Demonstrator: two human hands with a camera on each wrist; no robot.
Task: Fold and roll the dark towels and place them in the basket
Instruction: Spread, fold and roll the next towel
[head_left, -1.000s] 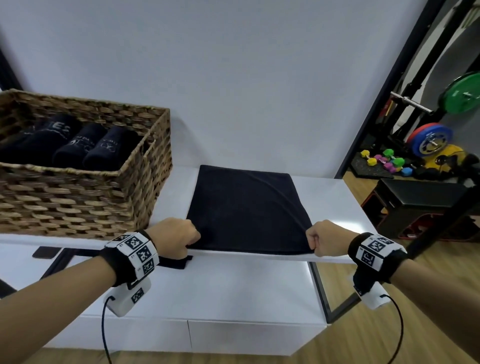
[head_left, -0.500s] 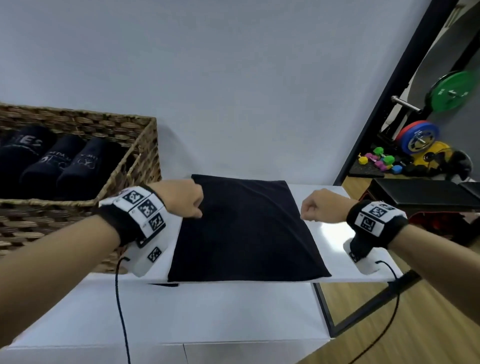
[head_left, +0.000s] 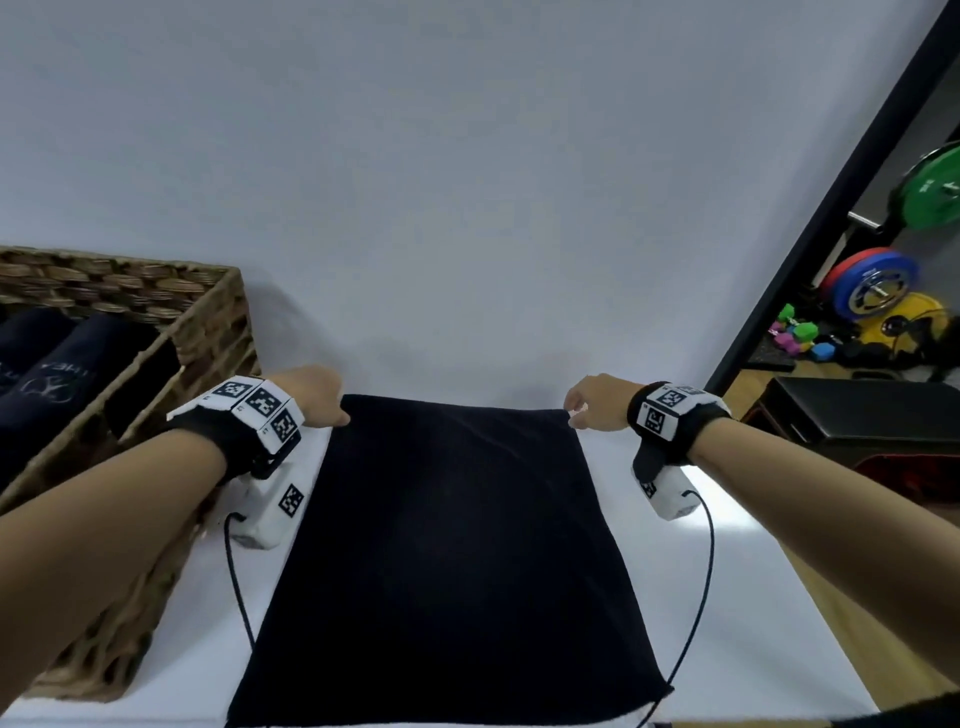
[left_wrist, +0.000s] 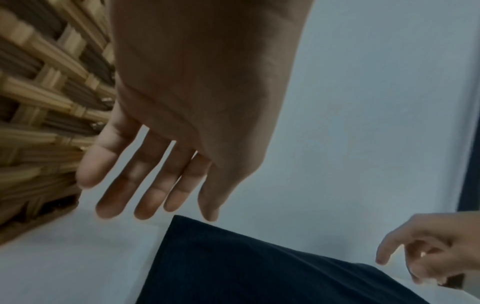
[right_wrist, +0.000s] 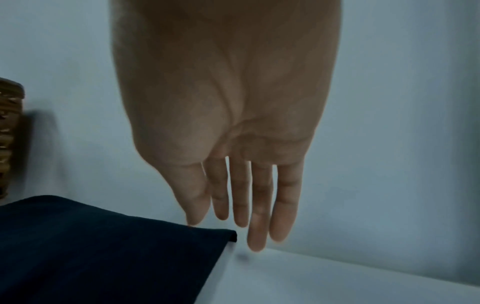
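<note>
A dark towel (head_left: 447, 551) lies folded flat on the white table (head_left: 727, 597), reaching from the front edge to the wall. My left hand (head_left: 324, 397) is at its far left corner with fingers (left_wrist: 145, 185) straight, holding nothing. My right hand (head_left: 589, 408) is at the far right corner, fingers (right_wrist: 257, 205) straight, thumb tip just above the towel's (right_wrist: 103, 246) edge. The woven basket (head_left: 208, 322) stands at the left and holds several rolled dark towels (head_left: 57, 374).
The wall rises directly behind the towel's far edge. The basket's side (left_wrist: 39, 92) is close to my left hand. A black bench (head_left: 862, 415) and coloured weight plates (head_left: 872, 286) are on the floor to the right.
Both hands carried the towel's near edge over to the far edge, folding it, then let go and straightened their fingers at the far corners.
</note>
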